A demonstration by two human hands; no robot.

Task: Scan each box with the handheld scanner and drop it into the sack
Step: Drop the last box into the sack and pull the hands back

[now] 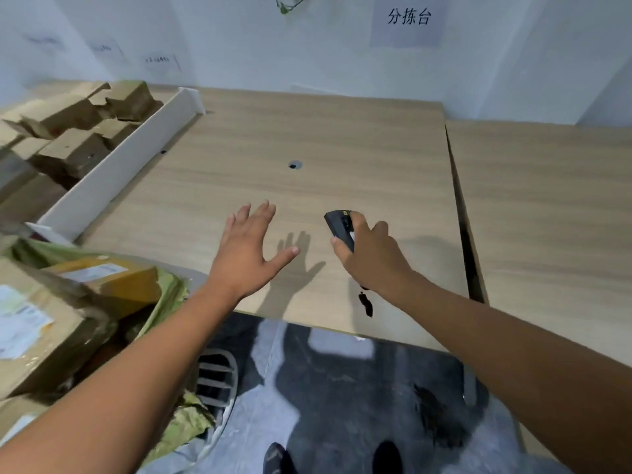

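Note:
My right hand (371,256) grips a black handheld scanner (339,224) just above the wooden table (307,142), its wrist strap (366,303) dangling below. My left hand (248,248) hovers over the table with fingers spread and holds nothing. At the lower left a green sack (167,295) stands open with labelled cardboard boxes inside, a yellowish one (113,278) on top and a bigger brown one (37,323) beside it. Several more brown boxes (75,131) lie heaped at the far left, behind a white divider (119,165).
A second tabletop (547,217) adjoins on the right across a dark gap. A white wall with paper signs (408,20) closes the back. Below are a grey floor, a plastic basket rim (215,378) and my shoes (277,460).

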